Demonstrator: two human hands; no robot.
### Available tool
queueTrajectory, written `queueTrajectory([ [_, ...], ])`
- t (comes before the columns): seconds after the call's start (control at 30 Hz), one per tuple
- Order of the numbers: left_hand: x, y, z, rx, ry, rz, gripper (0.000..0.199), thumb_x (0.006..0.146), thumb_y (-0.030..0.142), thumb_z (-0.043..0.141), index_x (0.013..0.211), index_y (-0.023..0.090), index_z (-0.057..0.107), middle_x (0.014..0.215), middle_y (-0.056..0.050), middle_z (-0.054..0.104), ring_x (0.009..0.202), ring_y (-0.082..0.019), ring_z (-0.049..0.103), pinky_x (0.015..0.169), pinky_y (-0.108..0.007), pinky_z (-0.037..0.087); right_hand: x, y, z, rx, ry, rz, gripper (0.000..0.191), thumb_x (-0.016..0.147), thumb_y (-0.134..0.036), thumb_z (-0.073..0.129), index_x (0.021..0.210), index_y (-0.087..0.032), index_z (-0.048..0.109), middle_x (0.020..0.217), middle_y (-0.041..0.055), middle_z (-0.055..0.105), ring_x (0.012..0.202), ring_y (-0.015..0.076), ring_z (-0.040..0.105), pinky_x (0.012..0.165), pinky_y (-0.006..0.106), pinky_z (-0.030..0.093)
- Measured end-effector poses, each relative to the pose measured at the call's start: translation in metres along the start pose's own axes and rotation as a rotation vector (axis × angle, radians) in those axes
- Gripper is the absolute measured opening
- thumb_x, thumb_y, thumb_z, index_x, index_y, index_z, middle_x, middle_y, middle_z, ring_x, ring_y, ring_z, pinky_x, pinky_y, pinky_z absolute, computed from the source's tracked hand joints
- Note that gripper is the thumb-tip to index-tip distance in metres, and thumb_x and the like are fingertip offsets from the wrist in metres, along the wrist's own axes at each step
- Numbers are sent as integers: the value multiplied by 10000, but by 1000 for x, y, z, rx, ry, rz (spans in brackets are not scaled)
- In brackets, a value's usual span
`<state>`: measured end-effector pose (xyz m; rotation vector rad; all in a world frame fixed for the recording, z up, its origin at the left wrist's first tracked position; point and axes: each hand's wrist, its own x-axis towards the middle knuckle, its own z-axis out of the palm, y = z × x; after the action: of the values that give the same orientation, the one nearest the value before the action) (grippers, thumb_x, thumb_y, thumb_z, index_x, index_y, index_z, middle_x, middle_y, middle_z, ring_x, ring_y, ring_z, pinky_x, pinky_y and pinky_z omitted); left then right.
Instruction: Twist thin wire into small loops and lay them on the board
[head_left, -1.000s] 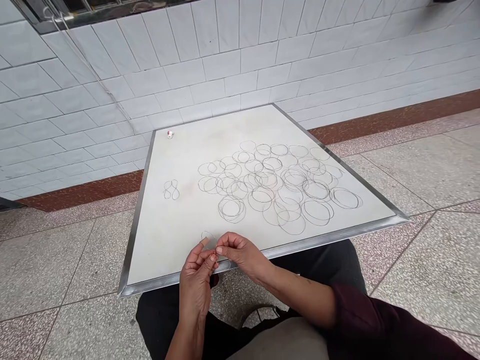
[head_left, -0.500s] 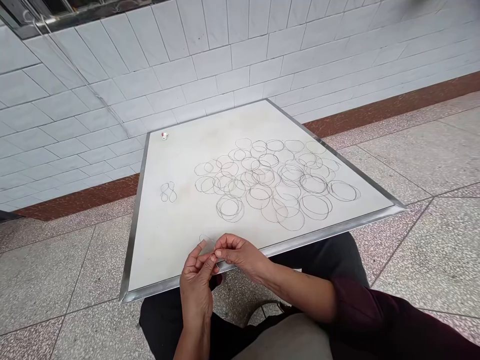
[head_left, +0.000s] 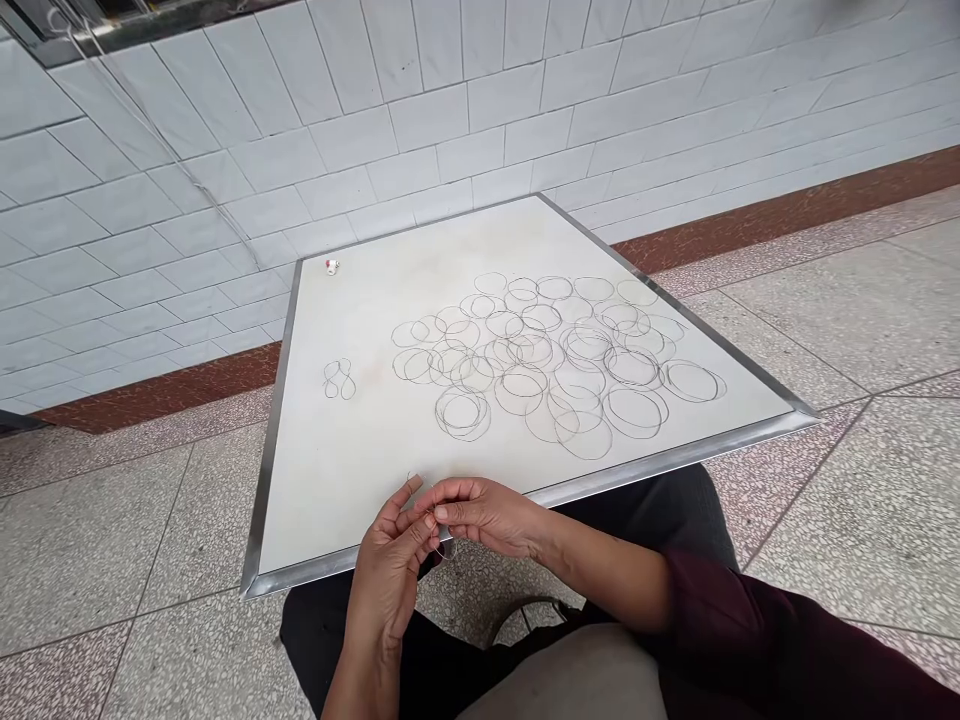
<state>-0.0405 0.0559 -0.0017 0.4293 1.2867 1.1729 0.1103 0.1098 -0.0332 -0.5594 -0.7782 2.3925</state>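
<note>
Over the table's near edge, my left hand (head_left: 397, 545) pinches a thin wire loop (head_left: 448, 552) between thumb and fingers. My right hand (head_left: 480, 512) meets it there, its thumb and forefinger closed on the same wire. Part of the loop hangs below the hands; a short bit shows above the left fingertips. The fingers hide the rest. Beyond them, many thin wire rings (head_left: 463, 413) lie overlapping on the white table (head_left: 360, 480). To the left rest two wire pieces bent into figure-eights (head_left: 340, 380).
A small white and red object (head_left: 332, 267) sits near the table's far left corner. Metal trim (head_left: 675, 452) borders the tabletop. A tiled wall (head_left: 427, 120) stands behind, with a cable (head_left: 180, 165) running down it. My legs are under the near edge.
Both hands have shifted slightly, still together. The wire between them has turned: less of it shows above the left fingers and more hangs below. The view has tilted a little.
</note>
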Motion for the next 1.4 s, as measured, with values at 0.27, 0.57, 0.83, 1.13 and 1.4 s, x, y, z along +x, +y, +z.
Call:
queueTrajectory([
  [0.27, 2, -2, 1, -60, -3, -48, 600, 599, 149, 875, 1165, 181, 676, 785, -13, 725, 630, -86, 637, 646, -191, 536, 3, 3, -6, 51, 74, 66, 321, 655, -286, 885, 890, -133, 730, 800, 12, 691, 721, 86, 614, 715, 227, 448],
  [0.57, 1, -1, 2, 18, 25, -17, 591, 570, 221, 891, 1125, 173, 693, 757, -17, 709, 637, -107, 634, 661, -229, 530, 5, 4, -7, 70, 73, 100, 332, 639, -280, 893, 871, -134, 705, 789, 4, 686, 647, 72, 595, 660, 218, 450],
  [0.83, 0, -4, 3, 7, 26, 24, 574, 602, 250, 876, 1135, 166, 680, 753, -17, 705, 648, -102, 623, 658, -223, 506, 5, 0, -1, 31, 147, 97, 327, 617, -294, 901, 809, -127, 696, 752, 8, 695, 619, 79, 609, 602, 207, 429],
  [1.13, 4, -15, 6, -52, 76, 103, 584, 593, 235, 865, 1136, 174, 658, 713, 4, 692, 594, -99, 597, 612, -227, 471, 9, 0, -1, -12, 191, 87, 377, 570, -354, 915, 758, -129, 677, 712, 9, 693, 606, 97, 610, 616, 233, 420],
  [1.4, 2, -14, 4, -94, 106, 136, 598, 582, 224, 876, 1130, 145, 652, 785, -22, 714, 629, -97, 617, 670, -247, 510, 5, -5, 7, -158, 198, 24, 390, 611, -384, 883, 875, -141, 730, 821, 23, 707, 726, 110, 622, 715, 253, 440],
])
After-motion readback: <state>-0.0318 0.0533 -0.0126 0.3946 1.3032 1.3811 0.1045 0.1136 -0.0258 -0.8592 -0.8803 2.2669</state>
